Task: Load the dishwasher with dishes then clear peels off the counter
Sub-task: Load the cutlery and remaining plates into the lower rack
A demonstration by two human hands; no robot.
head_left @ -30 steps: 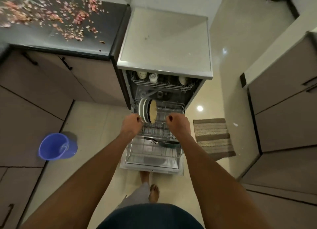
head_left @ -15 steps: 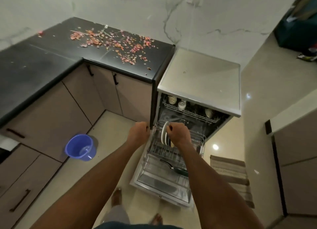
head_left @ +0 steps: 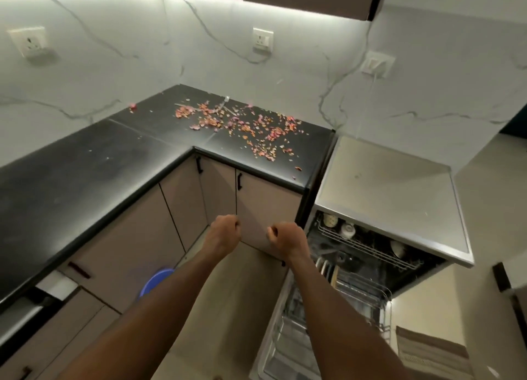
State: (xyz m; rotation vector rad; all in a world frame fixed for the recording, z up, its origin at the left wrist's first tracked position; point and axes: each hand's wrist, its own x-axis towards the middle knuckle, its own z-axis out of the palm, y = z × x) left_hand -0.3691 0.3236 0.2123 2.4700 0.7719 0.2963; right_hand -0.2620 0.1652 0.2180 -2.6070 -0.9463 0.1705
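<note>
A: Hands? Peels?
B: Left hand (head_left: 225,231) and right hand (head_left: 286,238) are hanging curled, seemingly gripping nothing. Peels (head_left: 245,128) are lying scattered on the counter (head_left: 85,174), ahead and above; left is sitting marginally nearer.

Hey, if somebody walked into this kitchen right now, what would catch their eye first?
Most likely the pink and orange peels scattered over the black counter near the back corner. Next, the open dishwasher at the right, its racks holding cups and plates. In the middle, the left hand and right hand are raised in front of the cabinet doors, fingers curled, holding nothing.
</note>
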